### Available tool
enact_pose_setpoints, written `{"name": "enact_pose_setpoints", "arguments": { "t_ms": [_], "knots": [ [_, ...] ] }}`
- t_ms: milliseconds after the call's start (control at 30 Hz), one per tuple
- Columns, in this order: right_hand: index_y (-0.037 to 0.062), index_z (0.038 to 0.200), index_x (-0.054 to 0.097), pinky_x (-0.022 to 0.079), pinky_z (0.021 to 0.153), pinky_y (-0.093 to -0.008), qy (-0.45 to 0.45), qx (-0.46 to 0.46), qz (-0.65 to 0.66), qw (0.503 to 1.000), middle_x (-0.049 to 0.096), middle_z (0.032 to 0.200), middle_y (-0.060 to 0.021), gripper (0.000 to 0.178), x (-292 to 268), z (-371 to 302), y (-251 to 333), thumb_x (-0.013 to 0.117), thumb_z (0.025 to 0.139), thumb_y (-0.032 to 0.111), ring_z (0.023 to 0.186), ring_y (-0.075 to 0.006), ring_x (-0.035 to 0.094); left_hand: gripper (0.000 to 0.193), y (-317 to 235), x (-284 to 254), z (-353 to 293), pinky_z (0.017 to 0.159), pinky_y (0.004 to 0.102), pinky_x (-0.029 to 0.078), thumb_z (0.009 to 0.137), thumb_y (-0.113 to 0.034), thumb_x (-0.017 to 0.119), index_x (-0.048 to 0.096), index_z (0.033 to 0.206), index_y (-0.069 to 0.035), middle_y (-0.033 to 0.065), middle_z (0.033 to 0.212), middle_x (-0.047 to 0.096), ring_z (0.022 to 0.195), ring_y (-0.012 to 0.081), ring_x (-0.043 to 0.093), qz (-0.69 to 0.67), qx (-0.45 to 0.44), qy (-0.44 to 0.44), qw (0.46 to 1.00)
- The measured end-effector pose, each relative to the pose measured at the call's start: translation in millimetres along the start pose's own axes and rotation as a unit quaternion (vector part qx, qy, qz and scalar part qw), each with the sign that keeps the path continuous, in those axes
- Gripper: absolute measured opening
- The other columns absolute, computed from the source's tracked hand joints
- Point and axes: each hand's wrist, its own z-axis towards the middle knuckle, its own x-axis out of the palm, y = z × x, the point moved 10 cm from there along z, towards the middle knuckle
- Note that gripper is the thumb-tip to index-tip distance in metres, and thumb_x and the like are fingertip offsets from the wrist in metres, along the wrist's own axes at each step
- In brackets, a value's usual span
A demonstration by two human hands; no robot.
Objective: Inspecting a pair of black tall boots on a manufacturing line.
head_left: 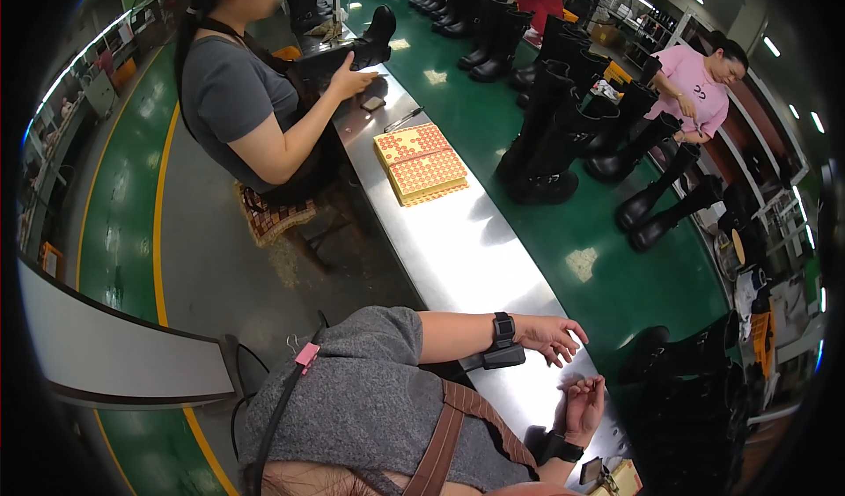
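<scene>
Above the metal bench point(493, 241), my left hand point(550, 339) reaches out palm down with its fingers spread. It holds nothing that I can see. My right hand point(583, 410) is close by, at the bench's right edge, turned upward with its fingers loosely bent and apart; no object shows in it. Each wrist wears a black strap, and a dark block point(503, 356) sits at my left wrist. Nearest my right wrist are a small dark square piece point(591, 470) and a pale yellow box point(627, 478), partly cut off.
Sheets with red dots point(421, 160) lie stacked farther along the bench, near tweezers-like tools point(405, 119). A co-worker in grey point(242, 100) holds a black boot point(374, 43). Tall black boots point(546, 135) stand on the green surface point(581, 258) to the right. A pink-shirted person point(691, 87) works beyond.
</scene>
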Motion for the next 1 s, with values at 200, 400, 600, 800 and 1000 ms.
{"name": "enact_pose_setpoints", "arguments": {
  "t_ms": [200, 400, 600, 800, 1000],
  "knots": [
    [0.0085, 0.100, 0.054, 0.046, 0.074, -0.0272, 0.008, 0.000, -0.003, 1.000, 0.052, 0.086, -0.0020, 0.018, -0.6, 2.4, 0.2, 0.045, 0.102, 0.023, 0.077, -0.0106, 0.049, 0.043, -2.9, 0.0, -1.9, 0.071, 0.0367, 0.058, 0.089, -0.011, 0.064, 0.045, 0.127, -0.006, 0.0079, 0.095, 0.056, 0.086, 0.0199, 0.063, 0.002, 0.007, -0.001, 1.000],
    [0.0080, 0.101, 0.055, 0.046, 0.076, -0.0286, 0.010, 0.007, 0.046, 0.999, 0.053, 0.087, -0.0028, 0.019, -4.8, -1.3, -2.1, 0.043, 0.102, 0.023, 0.079, -0.0119, 0.050, 0.044, -3.0, 5.3, -9.1, 0.067, 0.0345, 0.057, 0.088, -0.015, 0.065, 0.045, 0.126, -0.005, 0.0097, 0.093, 0.055, 0.083, 0.0216, 0.063, 0.025, 0.003, -0.011, 1.000],
    [0.0098, 0.104, 0.056, 0.043, 0.074, -0.0257, -0.004, 0.021, -0.061, 0.998, 0.052, 0.086, -0.0004, 0.018, 2.4, -1.4, -0.2, 0.047, 0.101, 0.025, 0.076, -0.0103, 0.048, 0.037, -4.2, -5.6, -6.1, 0.061, 0.0320, 0.057, 0.088, -0.017, 0.063, 0.050, 0.121, -0.005, 0.0100, 0.093, 0.057, 0.083, 0.0212, 0.065, 0.031, 0.033, -0.064, 0.997],
    [0.0017, 0.115, 0.052, 0.043, 0.088, -0.0302, 0.148, -0.070, -0.492, 0.855, 0.055, 0.107, -0.0050, 0.038, 214.9, 44.3, 15.1, 0.061, 0.090, 0.030, 0.100, -0.0144, 0.052, 0.017, -6.9, -37.2, 5.6, 0.070, 0.0339, 0.058, 0.089, -0.010, 0.058, 0.052, 0.104, -0.003, 0.0095, 0.087, 0.058, 0.075, 0.0168, 0.062, -0.053, 0.078, -0.112, 0.989],
    [0.0122, 0.150, 0.017, 0.027, 0.112, -0.0454, 0.279, -0.063, -0.570, 0.770, 0.031, 0.147, -0.0220, 0.095, 359.5, 146.8, -63.9, 0.071, 0.080, 0.044, 0.139, -0.0316, 0.028, 0.017, -7.1, -35.3, 2.1, 0.063, 0.0302, 0.057, 0.093, -0.012, 0.052, 0.051, 0.109, -0.005, 0.0071, 0.089, 0.059, 0.078, 0.0152, 0.063, 0.039, 0.053, -0.113, 0.991]
  ]
}}
